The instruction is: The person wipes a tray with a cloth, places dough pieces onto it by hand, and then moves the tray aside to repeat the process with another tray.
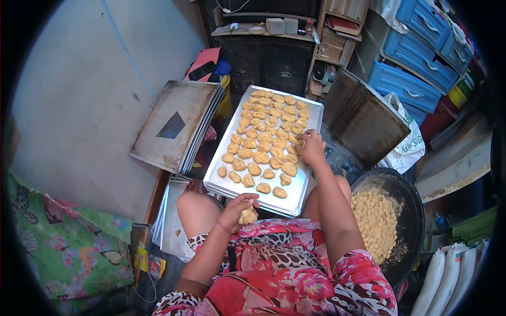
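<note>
A metal baking tray (314, 111) lies across my lap, with rows of small yellow-brown dough pieces (261, 157) on it. Below its near edge, my left hand (238, 210) is curled around a lump of dough (247, 216). My right hand (312, 147) reaches over the tray's right side, its fingertips closed at a dough piece near the edge; the fingers partly hide that piece. To my right, a black round tub (414, 216) holds many more small dough pieces (373, 221).
Stacked metal trays (155, 134) lean at the left by the wall (68, 79). Another dark tray (363, 118) stands tilted at the right, beside a white sack (408, 145). Blue drawers (406, 87) and a black cabinet (266, 66) stand behind. A green butterfly cloth (74, 247) hangs at the left.
</note>
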{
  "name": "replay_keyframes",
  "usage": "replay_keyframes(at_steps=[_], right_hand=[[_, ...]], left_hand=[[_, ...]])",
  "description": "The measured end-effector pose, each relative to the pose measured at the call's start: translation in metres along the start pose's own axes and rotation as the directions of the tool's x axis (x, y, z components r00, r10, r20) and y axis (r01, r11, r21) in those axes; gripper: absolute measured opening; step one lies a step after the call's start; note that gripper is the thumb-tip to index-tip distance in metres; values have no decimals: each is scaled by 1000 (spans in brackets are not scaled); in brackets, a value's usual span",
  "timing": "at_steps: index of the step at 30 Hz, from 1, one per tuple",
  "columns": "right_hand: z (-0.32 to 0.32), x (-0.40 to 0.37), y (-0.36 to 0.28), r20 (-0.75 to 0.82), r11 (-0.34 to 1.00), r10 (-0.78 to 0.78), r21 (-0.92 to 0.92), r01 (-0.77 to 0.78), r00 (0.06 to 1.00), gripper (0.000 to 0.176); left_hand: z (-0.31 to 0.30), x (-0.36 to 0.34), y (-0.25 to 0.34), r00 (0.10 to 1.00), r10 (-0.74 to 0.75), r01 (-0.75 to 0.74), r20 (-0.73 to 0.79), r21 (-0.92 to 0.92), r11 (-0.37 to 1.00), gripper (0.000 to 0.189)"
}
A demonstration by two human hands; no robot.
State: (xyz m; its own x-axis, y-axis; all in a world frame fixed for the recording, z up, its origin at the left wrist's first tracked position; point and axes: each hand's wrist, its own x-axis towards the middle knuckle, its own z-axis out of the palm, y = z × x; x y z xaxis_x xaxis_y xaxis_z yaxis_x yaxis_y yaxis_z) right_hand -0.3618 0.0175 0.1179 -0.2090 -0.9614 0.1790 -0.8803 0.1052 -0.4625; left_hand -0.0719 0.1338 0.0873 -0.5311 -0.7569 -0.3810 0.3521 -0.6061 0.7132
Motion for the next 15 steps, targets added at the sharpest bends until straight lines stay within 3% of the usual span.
replay_keyframes(at_steps=[2, 4, 7, 11, 13, 14, 15], right_hand=[[2, 17, 5, 36, 1000, 15, -10, -15, 999, 40], [12, 36, 11, -183, 993, 24, 118, -2, 983, 37], [15, 54, 12, -118, 995, 97, 7, -97, 988, 42], [12, 61, 17, -54, 997, 76, -25, -77, 996, 47], [16, 61, 20, -303, 983, 39, 183, 18, 952, 46], [7, 52, 12, -296, 983, 30, 180, 25, 955, 46], [-2, 36, 5, -210, 912, 74, 410, 19, 975, 47]], left_hand=[[-3, 0, -2, 1000, 8, -8, 11, -26, 1000, 28], [-5, 2, -3, 1000, 8, -7, 12, -32, 999, 28], [-3, 2, -2, 1000, 5, -4, 10, -35, 999, 27], [3, 1, 5, 1000, -4, 5, 20, -28, 1000, 23], [8, 0, 6, 1000, 20, -20, 18, -12, 1000, 23], [12, -1, 7, 1000, 25, -25, 12, -21, 999, 23], [18, -2, 9, 998, 60, -58, 21, -85, 995, 23]])
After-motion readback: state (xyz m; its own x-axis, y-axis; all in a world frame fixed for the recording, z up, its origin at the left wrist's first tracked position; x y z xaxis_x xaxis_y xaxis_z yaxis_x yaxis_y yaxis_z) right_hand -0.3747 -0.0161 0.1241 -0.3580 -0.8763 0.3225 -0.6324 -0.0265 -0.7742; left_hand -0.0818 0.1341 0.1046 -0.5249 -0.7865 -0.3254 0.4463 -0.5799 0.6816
